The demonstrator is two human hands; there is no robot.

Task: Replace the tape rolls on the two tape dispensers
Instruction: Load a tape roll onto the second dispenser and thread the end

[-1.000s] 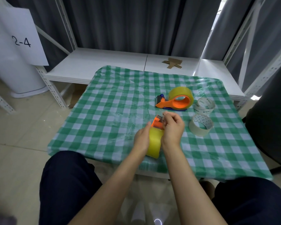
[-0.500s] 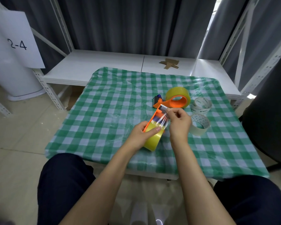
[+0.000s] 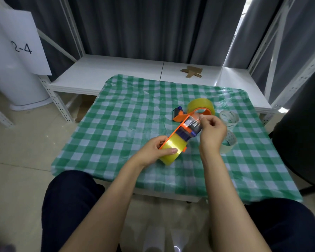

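My left hand [image 3: 155, 150] grips an orange tape dispenser [image 3: 184, 130] loaded with a full yellow tape roll [image 3: 172, 150], held tilted above the table's near half. My right hand [image 3: 212, 132] pinches the clear free end of the tape [image 3: 195, 122] at the dispenser's far end. A second orange dispenser [image 3: 201, 110] with a yellow roll lies on the green checked tablecloth [image 3: 125, 120] behind the hands. Two nearly used-up clear rolls sit at the right: one [image 3: 229, 117] farther back, one [image 3: 229, 145] partly hidden by my right hand.
A white low shelf [image 3: 116, 73] with a brown cardboard scrap [image 3: 191, 71] runs behind the table. A white cylinder [image 3: 16, 84] with a "2-4" sheet stands at the left. A dark chair [image 3: 304, 133] stands at the right. My knees are below the table's near edge.
The held dispenser has turned from end-on to lying lengthwise and lifted farther from me. My right hand has drawn the tape end out toward the dispenser's far end.
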